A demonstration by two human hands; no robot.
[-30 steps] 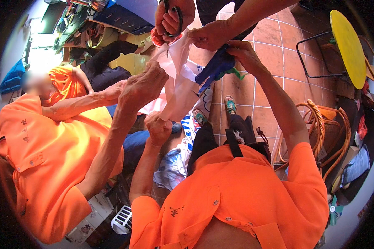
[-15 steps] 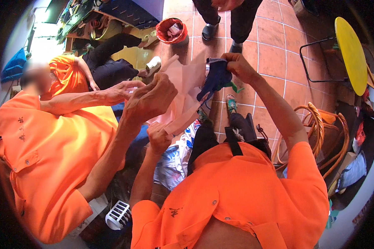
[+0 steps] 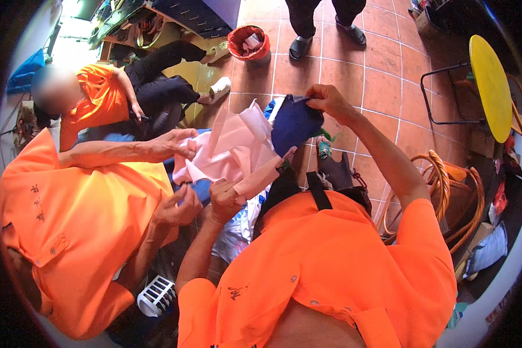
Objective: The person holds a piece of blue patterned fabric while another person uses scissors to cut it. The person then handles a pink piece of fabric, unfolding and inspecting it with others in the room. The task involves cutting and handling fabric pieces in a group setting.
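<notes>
Our left grip (image 3: 225, 200) closes fist-like on the narrow end of a pink cloth (image 3: 238, 145), while our right grip (image 3: 330, 103) pinches an upper corner of a dark blue cloth (image 3: 296, 124) between thumb and fingers. The fabrics meet in front of us, the pink spread leftward. At our left, a co-worker (image 3: 87, 214) in orange has one hand (image 3: 177, 144) at the pink edge and another hand (image 3: 178, 207) near our left grip. Beyond, we see a red-lined bin (image 3: 236, 48) on the tiled floor (image 3: 377, 87) and a yellow disc (image 3: 490, 90).
</notes>
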